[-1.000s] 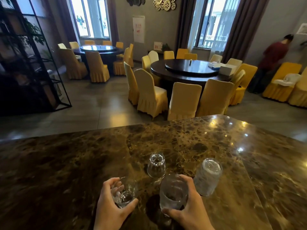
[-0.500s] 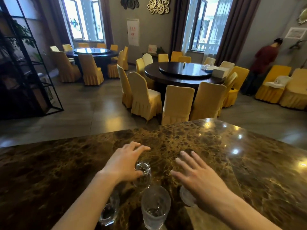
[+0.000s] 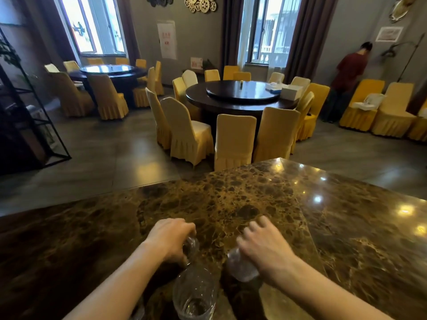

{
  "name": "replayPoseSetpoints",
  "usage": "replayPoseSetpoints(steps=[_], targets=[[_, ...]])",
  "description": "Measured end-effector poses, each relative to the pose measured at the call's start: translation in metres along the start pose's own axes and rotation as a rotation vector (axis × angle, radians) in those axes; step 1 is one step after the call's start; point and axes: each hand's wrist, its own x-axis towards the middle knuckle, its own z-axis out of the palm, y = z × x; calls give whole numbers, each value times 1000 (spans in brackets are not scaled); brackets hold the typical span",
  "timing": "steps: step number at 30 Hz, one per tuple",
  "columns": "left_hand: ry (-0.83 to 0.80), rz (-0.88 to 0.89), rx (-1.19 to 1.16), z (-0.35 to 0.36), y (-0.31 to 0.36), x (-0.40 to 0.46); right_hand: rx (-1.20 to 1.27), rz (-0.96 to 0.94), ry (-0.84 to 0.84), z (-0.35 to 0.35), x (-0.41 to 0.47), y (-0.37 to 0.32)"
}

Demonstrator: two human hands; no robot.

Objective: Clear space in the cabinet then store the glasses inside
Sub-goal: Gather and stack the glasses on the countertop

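On the brown marble counter [image 3: 231, 204] my left hand [image 3: 169, 240] is closed from above on a small clear glass [image 3: 191, 247]. To its right, my right hand [image 3: 263, 244] grips a taller upside-down glass [image 3: 240, 266], which tilts toward me. A third clear glass [image 3: 195, 294] stands upright and untouched near the bottom edge between my forearms. Part of another glass [image 3: 138, 311] shows under my left forearm. No cabinet is in view.
Beyond the counter is a dining room with a dark round table [image 3: 240, 98] ringed by yellow-covered chairs [image 3: 234, 142]. A black metal shelf [image 3: 34, 121] stands at the left. A person in a red top [image 3: 349, 72] stands at the far right wall.
Both hands let go of the two near glasses and reached forward. Since half a second ago they have closed on the two farther glasses; the right one is now tipped.
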Motion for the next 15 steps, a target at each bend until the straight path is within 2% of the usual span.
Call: replayPoseSetpoints(steps=[4,6,7,9,15], targets=[[297,-154,-604,7,-13,-5,703,306,283,24,-45,17],[382,-198,-888,7,-10,-3,1168,434,387,38,-61,5],[408,-205,-987,7,-7,-2,1324,457,427,48,-66,-2],[436,-196,-1075,8,-2,3,1446,451,466,68,-68,-15],[399,-154,-956,25,14,15,1499,419,515,108,-62,-47]])
